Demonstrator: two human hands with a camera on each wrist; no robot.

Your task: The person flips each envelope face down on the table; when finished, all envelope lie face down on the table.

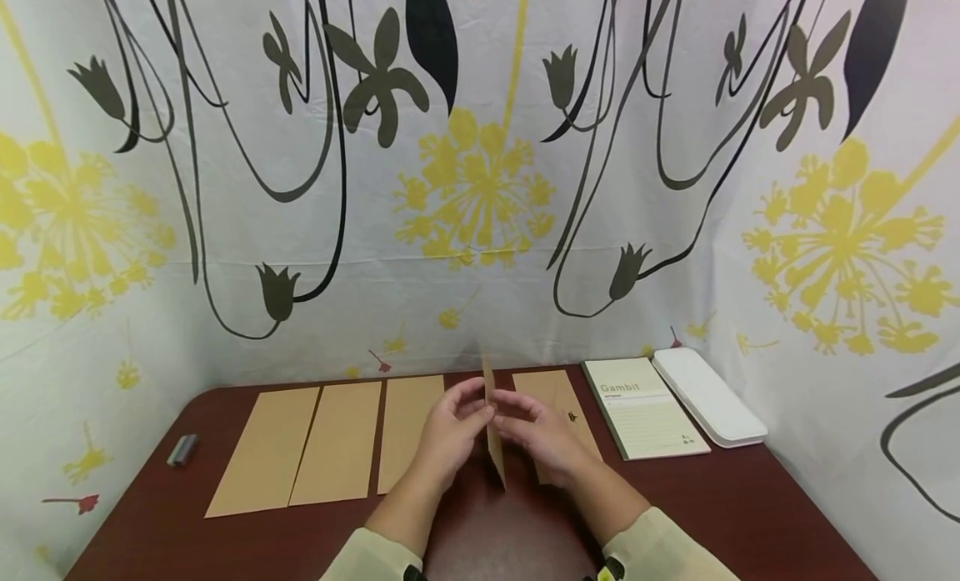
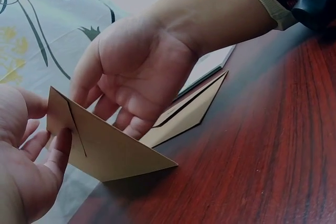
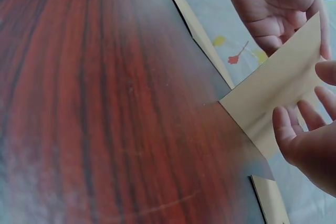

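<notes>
"Leaning which way, that brown envelope [image 1: 495, 454]?"

"It's up on edge over the middle of the table [image 1: 517, 535], faces turned left and right. Seen from the head, its long axis runs almost straight away from the person, far end slightly left. I can't tell whether the lowest corner touches the wood."

"And the hands?"

"The left hand [image 1: 448, 427] pinches it, thumb on the left face. The right hand [image 1: 546, 439] is half open, fingers loosely curved at the other face; whether it grips, I can't tell."

"Any room?"

"Dark tabletop opens on the near side, between the forearms. Left lies a flat envelope [image 1: 408, 427]; right, another envelope [image 1: 567, 398], partly hidden by the right hand, just beside a notebook [image 1: 645, 410]. Patterned cloth [image 1: 517, 323] hangs behind the far edge."
</notes>
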